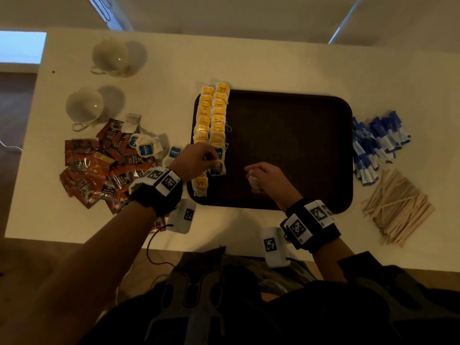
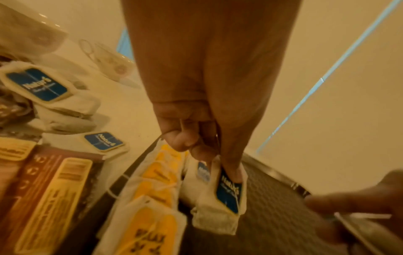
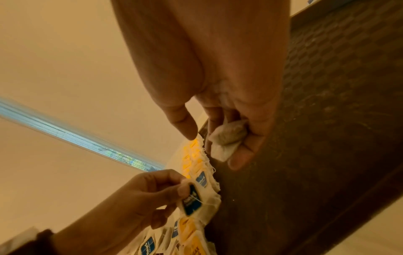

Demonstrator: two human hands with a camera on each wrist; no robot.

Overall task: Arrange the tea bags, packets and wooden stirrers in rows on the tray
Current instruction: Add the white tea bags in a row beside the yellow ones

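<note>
A dark brown tray lies on the white table. Two rows of yellow-tagged tea bags run along its left edge. My left hand pinches a blue-tagged tea bag at the near end of the second row, just over the tray. My right hand hovers over the tray's middle front, its fingers curled round a white tea bag. Loose blue-tagged tea bags and brown packets lie left of the tray. Blue packets and wooden stirrers lie to its right.
Two upturned white cups stand at the table's far left. The table's near edge runs just before my body. A cable hangs from my left wristband.
</note>
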